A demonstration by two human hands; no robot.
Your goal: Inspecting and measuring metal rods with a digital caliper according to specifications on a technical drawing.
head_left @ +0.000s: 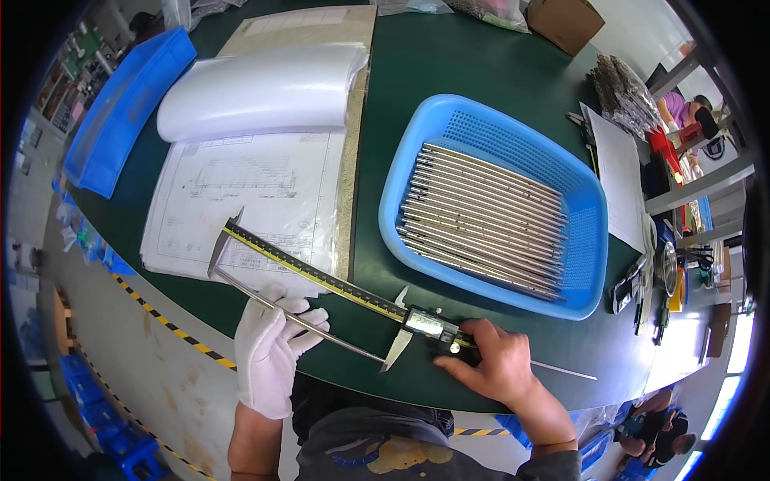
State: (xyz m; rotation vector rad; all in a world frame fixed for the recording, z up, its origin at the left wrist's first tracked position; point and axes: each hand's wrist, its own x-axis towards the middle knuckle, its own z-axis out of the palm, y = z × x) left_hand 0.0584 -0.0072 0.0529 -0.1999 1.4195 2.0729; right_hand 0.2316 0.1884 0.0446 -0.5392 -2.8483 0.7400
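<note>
My left hand [271, 345], in a white glove, closes its fingers round a thin metal rod [341, 343]. The rod lies slanted between the jaws of a long digital caliper [321, 276], one end by the left jaw and the other at the right jaw. My bare right hand [493, 361] grips the caliper's sliding part beside its small display; the depth bar sticks out past that hand. Just beyond, a blue plastic basket [589, 301] holds several similar metal rods [481, 216] laid side by side.
Technical drawings [241, 184] in clear sleeves lie on a board at left, near a blue bin [128, 112]. The green table [473, 44] carries a cardboard box [565, 24], bagged parts [626, 96], a paper sheet [613, 176] and measuring tools [630, 289]. Other people sit at right.
</note>
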